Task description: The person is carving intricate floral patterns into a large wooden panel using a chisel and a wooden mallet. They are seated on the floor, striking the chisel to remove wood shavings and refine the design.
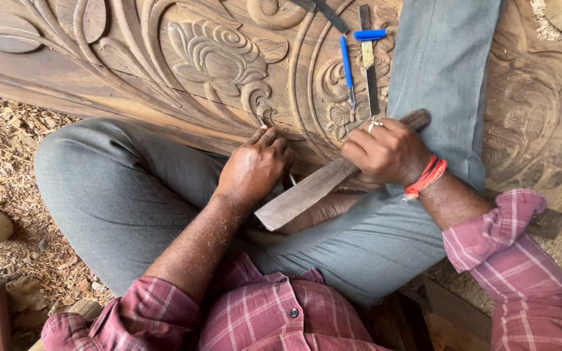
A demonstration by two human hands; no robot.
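- chisel (pixel 289 177), only a short bit of metal showing below the left hand (pixel 255 166), stands against the lower edge of the carved wooden panel (pixel 216 58), just under the big flower relief.
- left hand is clenched around the chisel, knuckles up, fingertips bent in toward the panel's edge; the forearm runs back and down to a rolled plaid sleeve (pixel 138 312).
- right hand (pixel 385 151) grips a flat wooden mallet stick (pixel 307 192) near its upper end, fingers wrapped over the top, a ring on one finger; the stick slants down and left so its lower end lies just beside the left wrist.
- right wrist wears red-orange thread bands (pixel 425 177), and the forearm comes in from the lower right, elbow bent.
- person sits with grey-trousered legs (pixel 118 188) folded, one knee to the left on the floor, the other leg laid up across the panel.
- blue-handled carving tools (pixel 347 65) and a small blue brush (pixel 367 40) rest on the panel's round carving, well apart from both hands.
- wood chips (pixel 14 169) cover the floor at left.
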